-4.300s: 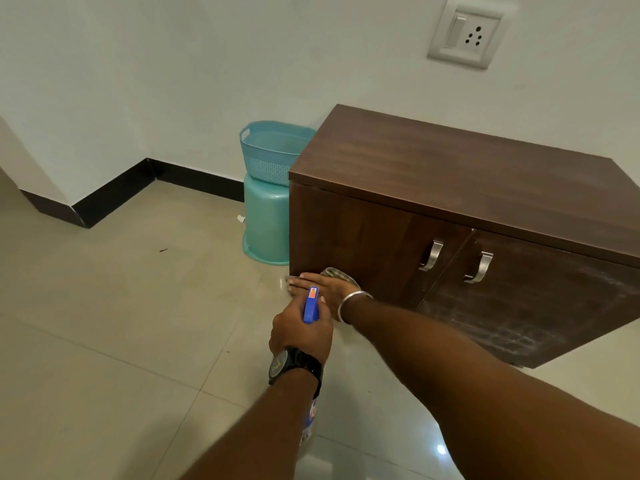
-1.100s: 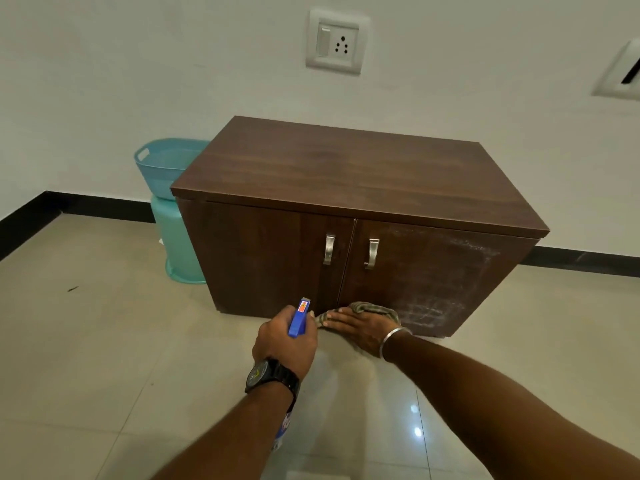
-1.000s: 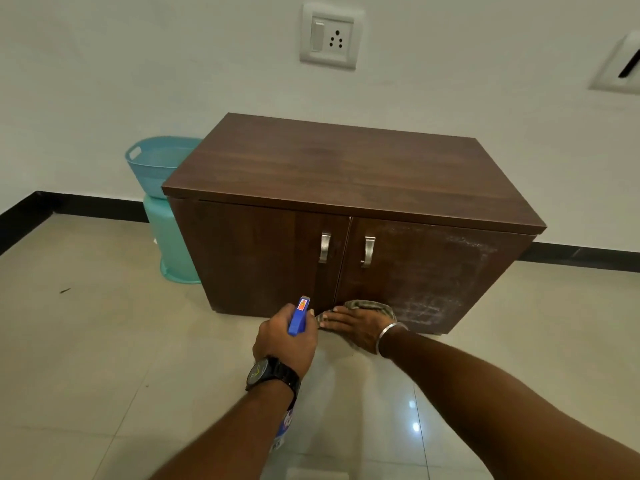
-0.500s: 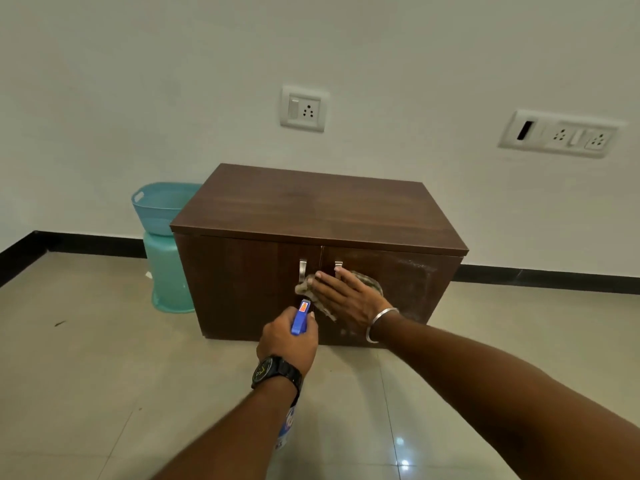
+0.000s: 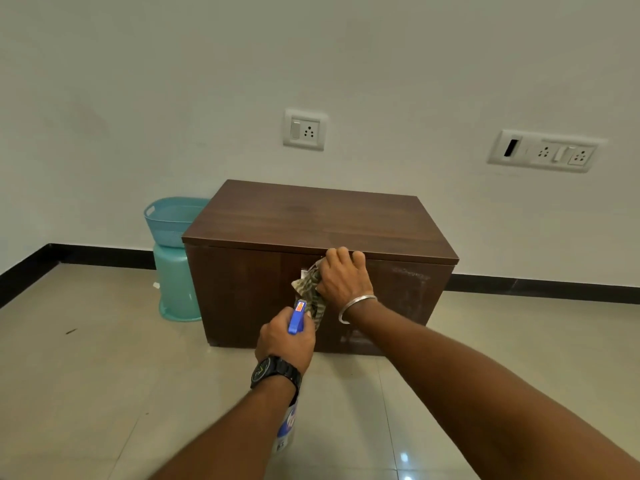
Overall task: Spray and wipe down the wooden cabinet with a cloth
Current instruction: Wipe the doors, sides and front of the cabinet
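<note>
A low dark wooden cabinet (image 5: 311,220) with two front doors stands against the wall. My right hand (image 5: 343,277) presses a patterned cloth (image 5: 310,292) against the upper front of the cabinet, near the door handles, which are mostly hidden. The cloth hangs down below my fingers. My left hand (image 5: 285,341), with a black watch on the wrist, grips a spray bottle (image 5: 298,317) with a blue trigger head, held in front of the cabinet doors. The bottle's body shows below my wrist. Whitish smears mark the right door.
A teal basket (image 5: 169,216) sits on a teal stool (image 5: 173,285) left of the cabinet. Glossy beige floor tiles (image 5: 86,375) spread around. Wall sockets (image 5: 304,129) hang above the cabinet and a switch panel (image 5: 543,152) to the right.
My right hand moved the cloth up from the bottom of the cabinet front to its top edge. The view pulled back and tilted up. My left hand kept the bottle.
</note>
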